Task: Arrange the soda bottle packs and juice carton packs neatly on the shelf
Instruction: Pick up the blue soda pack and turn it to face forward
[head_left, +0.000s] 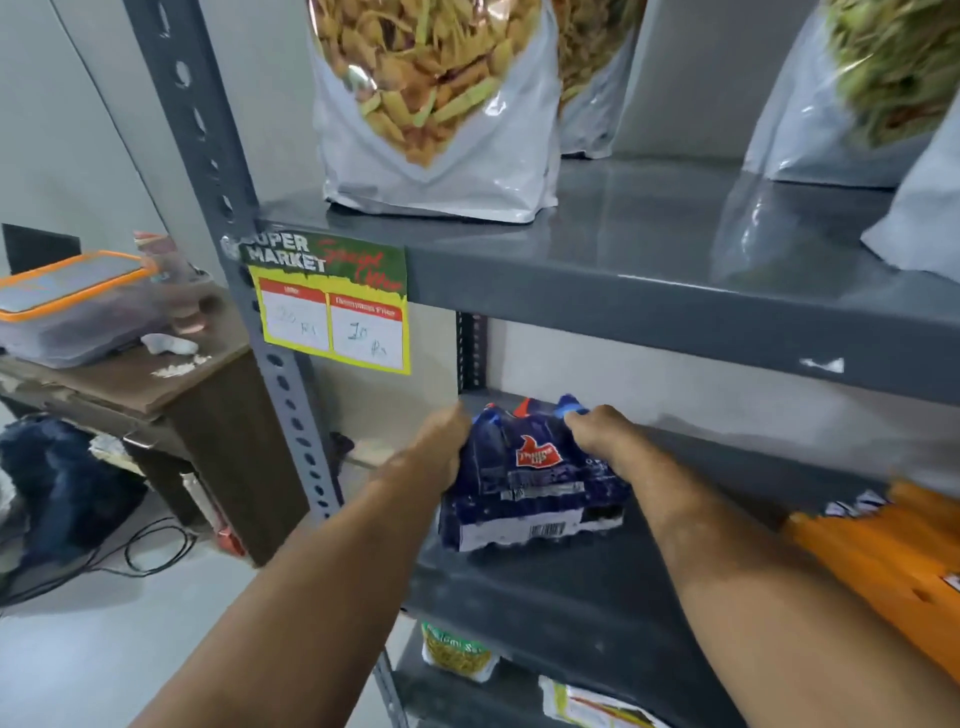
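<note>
A dark blue shrink-wrapped soda bottle pack (530, 483) with a red logo rests on the grey middle shelf (550, 597), near its back left corner. My left hand (441, 452) grips the pack's left side. My right hand (602, 441) holds its top right, fingers curled over the bottle caps. An orange pack (883, 551), probably juice cartons or orange soda, lies at the right end of the same shelf, blurred and partly cut off by the frame edge.
The upper shelf (649, 244) carries several large snack bags (436, 104) and a price label (332, 306) on its front edge. The slotted grey upright (249, 291) stands at left. Snack packets (457, 654) lie on the shelf below. A brown table with a plastic box (72, 306) stands left.
</note>
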